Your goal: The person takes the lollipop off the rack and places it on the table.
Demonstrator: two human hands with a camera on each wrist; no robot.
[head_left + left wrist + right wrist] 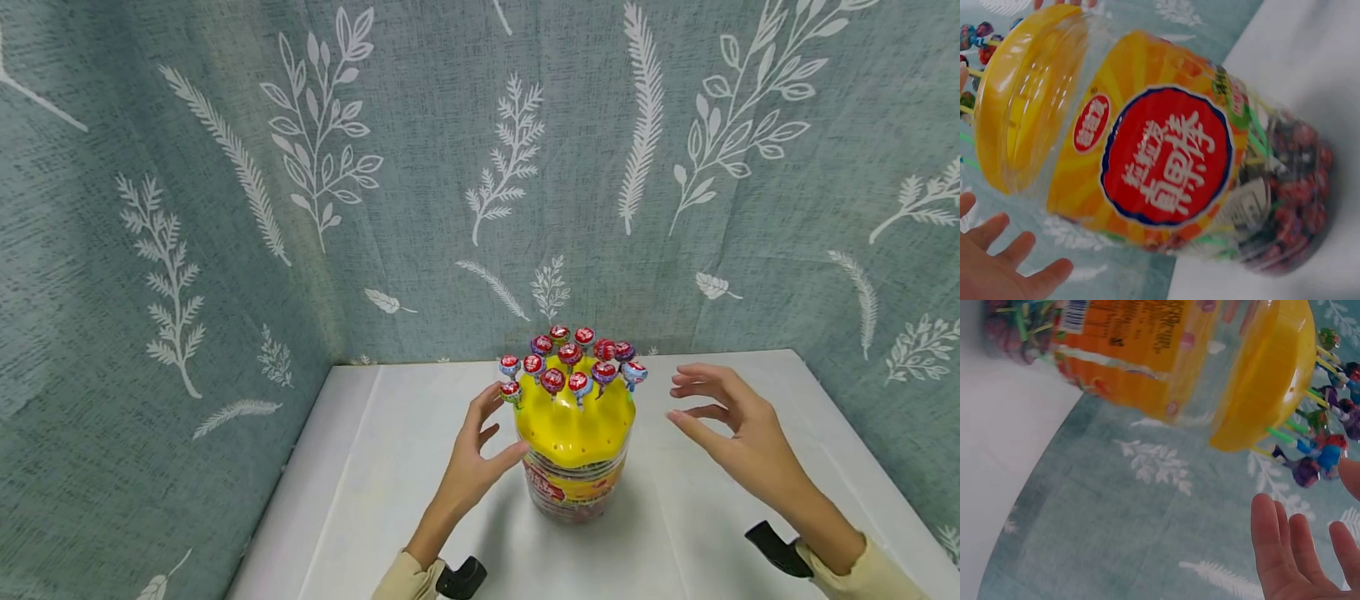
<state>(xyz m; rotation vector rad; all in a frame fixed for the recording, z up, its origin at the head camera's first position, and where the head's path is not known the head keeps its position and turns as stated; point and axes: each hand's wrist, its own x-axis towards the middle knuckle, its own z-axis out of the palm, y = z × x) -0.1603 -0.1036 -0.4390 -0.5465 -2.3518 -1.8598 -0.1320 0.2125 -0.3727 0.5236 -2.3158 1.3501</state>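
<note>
A clear plastic jar [573,500] with a yellow lid [573,429] stands upright on the white surface. Several wrapped lollipops [552,382] stick up from the lid by their sticks. More lollipops lie inside the jar's bottom [1297,187]. Just left of the lid is my left hand [472,462], thumb and fingers spread; whether its tips touch the lid cannot be told. My right hand [738,429] hovers to the right, apart from the jar, with fingers loosely bent and holding nothing. The left wrist view shows a red and orange label [1166,156].
A pale white tabletop [390,467] lies under the jar. Behind it and at both sides hangs a grey-green cloth [420,200] with white leaf prints. Dark straps [780,550] sit on both wrists, by the cream sleeves [862,575].
</note>
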